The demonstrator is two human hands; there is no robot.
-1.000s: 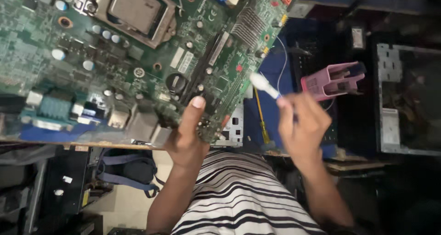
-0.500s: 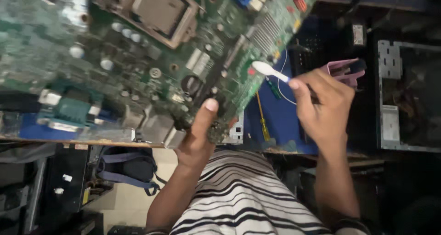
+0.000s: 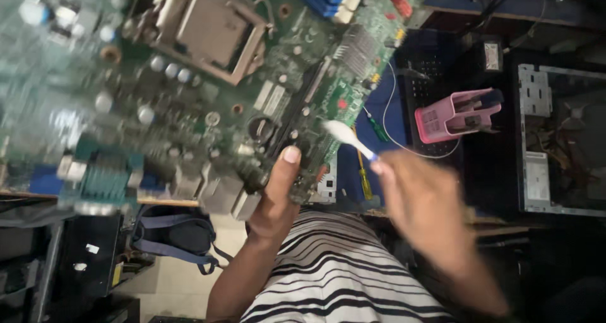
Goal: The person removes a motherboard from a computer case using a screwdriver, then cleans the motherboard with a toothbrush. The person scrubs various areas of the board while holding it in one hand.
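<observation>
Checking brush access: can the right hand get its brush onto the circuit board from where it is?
Probably yes. The right hand holds the white brush with its tip at the circuit board edge, nothing between them. The left hand grips the board's lower edge, clear of the brush.

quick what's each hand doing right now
Left hand: closed on the edge of the green circuit board.
Right hand: blurred, closed on a small white-headed brush.

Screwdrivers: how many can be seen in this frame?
2. A yellow-handled screwdriver lies on the blue mat just beyond the right hand; a green-handled screwdriver lies further up the mat. Others may be hidden behind the motherboard.
</observation>
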